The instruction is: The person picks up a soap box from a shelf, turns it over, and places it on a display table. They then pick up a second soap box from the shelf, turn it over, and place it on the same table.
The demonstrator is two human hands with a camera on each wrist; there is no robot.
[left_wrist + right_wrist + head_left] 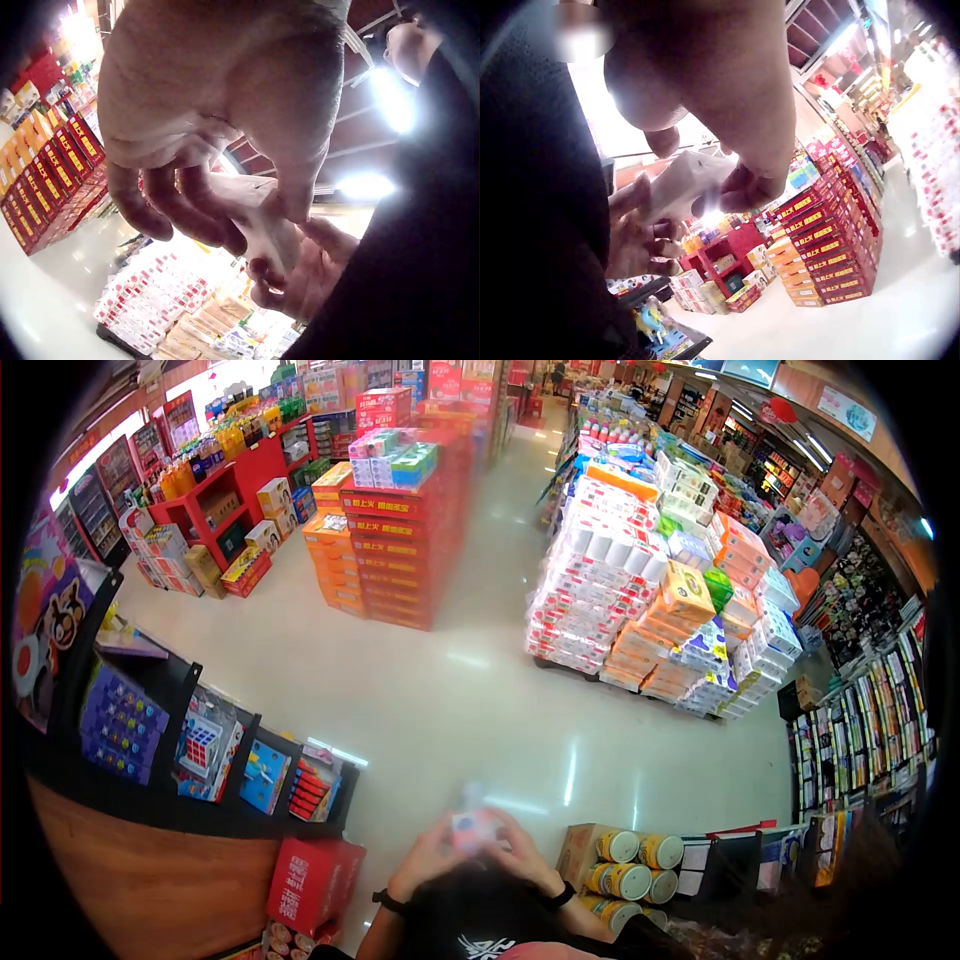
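Observation:
Both hands meet in front of the body, low in the middle of the head view, on a small whitish-pink packet [473, 832] that is blurred there. My left hand [430, 860] grips its left side, and my right hand [522, 857] holds the right side. Seen from the left wrist, the packet [266, 225] looks pale and soft-sided, between the left thumb and curled fingers. In the right wrist view, the right thumb and fingers pinch the whitish packet [686, 180], with the left hand [634, 236] behind it. What the packet contains cannot be told.
Shop aisles surround me. Stacked red drink cartons [390, 550] stand ahead left, and piled white tissue packs [590, 580] ahead right. A toy shelf [200, 750] curves along the left. Close by are a red box [315, 882] and yellow-lidded cans [620, 880]. Pale floor [470, 690] runs between.

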